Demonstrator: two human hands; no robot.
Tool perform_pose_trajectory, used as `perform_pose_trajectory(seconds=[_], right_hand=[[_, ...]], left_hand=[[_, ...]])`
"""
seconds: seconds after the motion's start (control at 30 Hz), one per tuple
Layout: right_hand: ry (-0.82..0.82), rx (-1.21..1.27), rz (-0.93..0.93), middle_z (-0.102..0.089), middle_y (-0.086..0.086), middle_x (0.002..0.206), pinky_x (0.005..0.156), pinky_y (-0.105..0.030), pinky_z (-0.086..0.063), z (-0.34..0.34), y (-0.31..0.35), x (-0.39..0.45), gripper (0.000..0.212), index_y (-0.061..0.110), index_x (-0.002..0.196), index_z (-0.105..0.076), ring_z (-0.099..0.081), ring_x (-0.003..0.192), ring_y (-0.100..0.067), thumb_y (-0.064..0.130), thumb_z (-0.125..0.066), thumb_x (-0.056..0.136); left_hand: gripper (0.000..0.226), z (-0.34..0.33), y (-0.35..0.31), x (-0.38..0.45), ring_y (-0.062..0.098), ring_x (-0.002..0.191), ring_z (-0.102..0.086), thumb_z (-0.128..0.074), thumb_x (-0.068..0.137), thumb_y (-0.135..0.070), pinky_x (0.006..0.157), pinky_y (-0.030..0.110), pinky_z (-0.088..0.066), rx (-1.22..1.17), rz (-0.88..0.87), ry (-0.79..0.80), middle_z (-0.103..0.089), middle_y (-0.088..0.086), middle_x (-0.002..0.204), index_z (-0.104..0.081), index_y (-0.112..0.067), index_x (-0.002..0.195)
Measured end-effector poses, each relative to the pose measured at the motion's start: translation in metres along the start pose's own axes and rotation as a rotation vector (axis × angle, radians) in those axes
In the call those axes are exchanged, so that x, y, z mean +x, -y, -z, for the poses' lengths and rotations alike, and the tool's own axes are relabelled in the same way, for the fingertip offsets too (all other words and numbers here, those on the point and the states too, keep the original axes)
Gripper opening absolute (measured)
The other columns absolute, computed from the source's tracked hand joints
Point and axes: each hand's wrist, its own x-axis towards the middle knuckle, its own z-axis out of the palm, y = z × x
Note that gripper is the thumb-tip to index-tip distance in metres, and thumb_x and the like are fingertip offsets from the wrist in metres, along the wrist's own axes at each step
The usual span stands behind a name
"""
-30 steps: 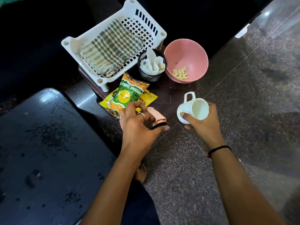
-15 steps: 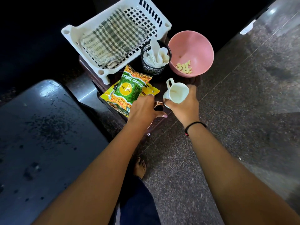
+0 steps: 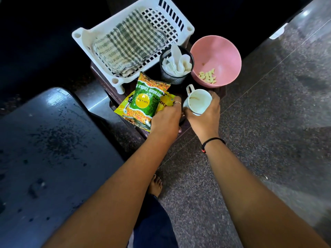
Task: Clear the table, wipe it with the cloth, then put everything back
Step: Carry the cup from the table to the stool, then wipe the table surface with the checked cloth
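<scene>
The right hand (image 3: 204, 119) grips a white cup (image 3: 197, 102); the left hand (image 3: 165, 120) rests curled on the snack packets (image 3: 146, 102), its grasp hidden.

Both bare forearms stretched forward and slightly inward, hands nearly touching at the near corner of the small table. Left hand (image 3: 165, 119) palm down, knuckles up, fingers curled under and out of sight, a ring on one finger and a thumbnail showing at its lower edge; whatever lies beneath cannot be told. Right hand (image 3: 204, 115) wrapped around a cup (image 3: 197, 101), thumb on the near side, fingers around the far side, a black band on the wrist.
</scene>
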Motion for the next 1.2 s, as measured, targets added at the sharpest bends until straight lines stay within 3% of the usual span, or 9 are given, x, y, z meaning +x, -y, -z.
perform_pose_trajectory(seconds=[0.17, 0.3, 0.57, 0.67, 0.77, 0.87, 1.0, 1.1, 1.2], right_hand=[[0.013, 0.006, 0.017, -0.051, -0.012, 0.121, 0.095, -0.045, -0.045, 0.005, 0.001, -0.001, 0.08, 0.009, 0.131, -0.041, -0.05, 0.113, -0.029, 0.021, -0.082, 0.064], [0.007, 0.005, 0.027, -0.048, -0.012, 0.124, 0.095, -0.041, -0.044, 0.007, 0.003, -0.001, 0.082, 0.009, 0.133, -0.04, -0.048, 0.115, -0.028, 0.02, -0.083, 0.066], [-0.144, -0.086, 0.131, -0.039, -0.014, 0.136, 0.107, -0.047, -0.036, 0.016, 0.008, -0.019, 0.084, 0.008, 0.135, -0.04, -0.039, 0.128, -0.03, 0.03, -0.08, 0.064], [-0.266, -0.085, 0.216, -0.039, -0.017, 0.133, 0.106, -0.046, -0.036, 0.026, 0.023, -0.025, 0.074, 0.007, 0.131, -0.045, -0.039, 0.125, -0.032, 0.03, -0.073, 0.066], [-0.346, -0.045, 0.421, -0.039, -0.015, 0.131, 0.104, -0.051, -0.037, 0.032, 0.059, -0.019, 0.063, 0.002, 0.127, -0.049, -0.04, 0.125, -0.033, 0.02, -0.069, 0.069], [-0.329, 0.016, 0.607, -0.04, -0.02, 0.133, 0.105, -0.043, -0.038, 0.02, 0.114, 0.001, 0.058, -0.001, 0.128, -0.049, -0.035, 0.126, -0.024, 0.01, -0.061, 0.072], [-0.067, 0.024, 0.736, -0.04, -0.021, 0.133, 0.1, -0.012, -0.029, -0.028, 0.18, 0.03, 0.064, 0.001, 0.13, -0.046, -0.039, 0.122, -0.024, 0.004, -0.056, 0.067], [0.272, -0.235, 0.68, -0.035, -0.015, 0.138, 0.1, -0.024, -0.033, -0.079, 0.204, 0.044, 0.063, 0.013, 0.134, -0.041, -0.036, 0.126, -0.03, 0.011, -0.064, 0.075], [0.557, -0.531, 0.635, -0.033, -0.012, 0.142, 0.104, -0.037, -0.037, -0.122, 0.2, 0.052, 0.066, 0.017, 0.137, -0.036, -0.029, 0.132, -0.031, 0.026, -0.068, 0.08]], left_hand=[[0.034, 0.002, -0.005, -0.003, 0.034, 0.114, -0.052, -0.063, 0.085, -0.004, 0.076, 0.042, -0.046, 0.087, -0.059, -0.019, -0.056, 0.013, 0.119, -0.05, -0.008, 0.116], [0.033, -0.002, -0.006, -0.011, 0.035, 0.117, -0.043, -0.052, 0.086, -0.001, 0.084, 0.042, -0.043, 0.198, -0.131, -0.156, -0.045, 0.014, 0.126, -0.051, -0.005, 0.118], [0.012, -0.006, 0.01, -0.011, 0.034, 0.075, -0.062, -0.07, 0.07, -0.015, 0.056, 0.036, -0.047, 0.137, -0.177, -0.427, -0.062, 0.011, 0.083, -0.068, -0.009, 0.08], [0.027, 0.012, 0.018, -0.013, 0.033, 0.076, -0.062, -0.049, 0.078, -0.025, 0.061, 0.036, -0.047, 0.06, -0.176, -0.593, -0.064, 0.01, 0.087, -0.069, -0.011, 0.088], [0.026, 0.04, 0.036, -0.013, 0.034, 0.088, -0.061, -0.056, 0.081, -0.02, 0.072, 0.039, -0.047, -0.112, -0.108, -0.755, -0.064, 0.012, 0.101, -0.069, -0.01, 0.101], [0.023, 0.068, 0.064, -0.009, 0.019, 0.089, -0.059, -0.056, 0.083, -0.016, 0.079, 0.026, -0.046, -0.543, 0.056, -0.859, -0.061, 0.008, 0.103, -0.067, -0.011, 0.102], [0.022, 0.088, 0.104, 0.005, 0.009, 0.075, -0.057, -0.052, 0.085, 0.0, 0.058, 0.009, -0.044, -1.327, 0.453, -0.945, -0.063, 0.005, 0.092, -0.062, -0.004, 0.105], [0.028, 0.087, 0.121, 0.013, 0.003, 0.065, -0.05, -0.054, 0.087, 0.0, 0.049, 0.011, -0.039, -1.521, 0.645, -0.791, -0.057, -0.004, 0.083, -0.057, -0.01, 0.114], [0.025, 0.082, 0.126, 0.017, 0.0, 0.048, -0.05, -0.054, 0.088, -0.001, 0.044, 0.014, -0.038, -1.559, 0.654, -0.647, -0.054, -0.006, 0.07, -0.053, -0.026, 0.094]])
